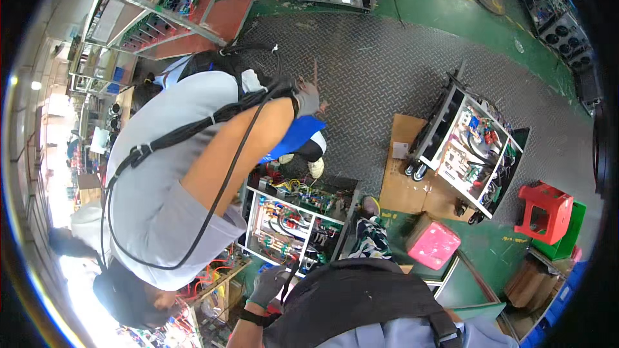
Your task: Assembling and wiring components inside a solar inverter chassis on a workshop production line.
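Gloved left hand beside an open wired machine on a workshop floor.
Nearest, a black bag [364,296] fills the lower middle; just left of it, the left hand [265,285], in a grey glove with a dark band at the wrist, has its fingers partly curled, though whether it grips anything cannot be told; the right hand is out of view. Just beyond the left hand lies the open machine [308,235], its white frame enclosing boards and coloured wires. To the left, a co-worker [161,135] in a grey shirt bends over, black cables [232,113] slung across the back. Rightward sit a pink box [433,245] and, farther off, a second open machine [477,148] on cardboard [400,183].
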Demonstrator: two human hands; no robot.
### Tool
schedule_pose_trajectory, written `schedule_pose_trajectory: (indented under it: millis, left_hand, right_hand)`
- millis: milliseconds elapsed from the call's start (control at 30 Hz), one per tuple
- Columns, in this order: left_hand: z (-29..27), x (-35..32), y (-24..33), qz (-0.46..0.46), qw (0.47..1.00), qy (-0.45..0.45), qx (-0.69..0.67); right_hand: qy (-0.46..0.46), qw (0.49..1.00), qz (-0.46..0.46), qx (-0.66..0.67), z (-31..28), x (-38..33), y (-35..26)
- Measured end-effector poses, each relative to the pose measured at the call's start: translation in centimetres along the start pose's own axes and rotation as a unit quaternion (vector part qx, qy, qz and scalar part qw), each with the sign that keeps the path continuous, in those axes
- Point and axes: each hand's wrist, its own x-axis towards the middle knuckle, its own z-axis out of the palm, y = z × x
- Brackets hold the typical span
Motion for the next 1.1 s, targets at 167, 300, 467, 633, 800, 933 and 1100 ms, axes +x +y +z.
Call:
schedule_pose_trajectory:
  millis: [167,300,467,633,800,933,1100]
  left_hand:
    - [0.4,2.3,2.1,0.012,0.999,-0.005,-0.036]
    - [4.3,3.5,-3.5,0.009,0.999,-0.028,0.028]
    - [4.2,3.2,-3.4,-0.027,0.999,0.001,0.028]
    - [3.4,3.6,-1.6,-0.026,0.995,0.051,-0.08]
    - [8.3,1.5,-4.2,-0.054,0.984,0.037,-0.163]
    - [15.2,-0.9,-7.5,-0.136,0.968,0.016,-0.21]
    - [25.0,-4.1,-12.6,-0.179,0.954,0.044,-0.235]
  right_hand:
    - [0.055,0.991,0.074,0.097,-4.6,2.4,-0.9]
    - [0.108,0.97,0.143,0.167,0.9,-5.4,9.1]
    - [0.167,0.934,0.211,0.235,2.9,-10.1,16.9]
    - [0.148,0.959,0.177,0.166,-4.4,-9.4,20.4]
    - [0.102,0.986,0.124,0.052,-14.0,-6.0,18.0]
    - [0.058,0.994,0.088,-0.039,-18.8,-2.2,14.2]
    - [0.016,0.989,0.056,-0.138,-23.3,2.1,10.6]
